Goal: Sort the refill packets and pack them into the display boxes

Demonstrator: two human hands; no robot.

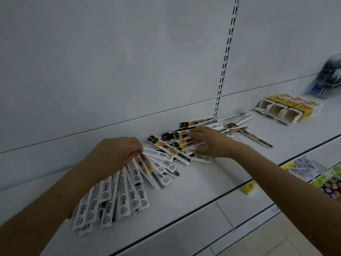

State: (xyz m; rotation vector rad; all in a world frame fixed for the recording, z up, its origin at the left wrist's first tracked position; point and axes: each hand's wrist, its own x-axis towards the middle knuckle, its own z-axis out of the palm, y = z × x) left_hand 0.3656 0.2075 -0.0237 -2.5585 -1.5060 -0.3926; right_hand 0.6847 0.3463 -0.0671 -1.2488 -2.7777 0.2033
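My left hand point(118, 154) grips the top ends of a fanned bunch of refill packets point(121, 193), white barcode backs up, which spreads toward me over the white shelf point(203, 183). My right hand point(208, 143) lies flat, fingers spread, on a loose heap of refill packets point(175, 145) near the back panel; some show black and yellow fronts. More packets point(258, 139) trail to the right of that hand. Three display boxes point(287, 109), yellow with white insides, lie side by side at the far right of the shelf, their open mouths toward me with nothing visible inside.
A slotted upright point(225, 58) runs up the white back panel. A blurred dark and blue item point(330, 78) stands at the far right behind the boxes. On a lower shelf at the right sit packaged goods point(313, 174) and a yellow tag point(249, 187).
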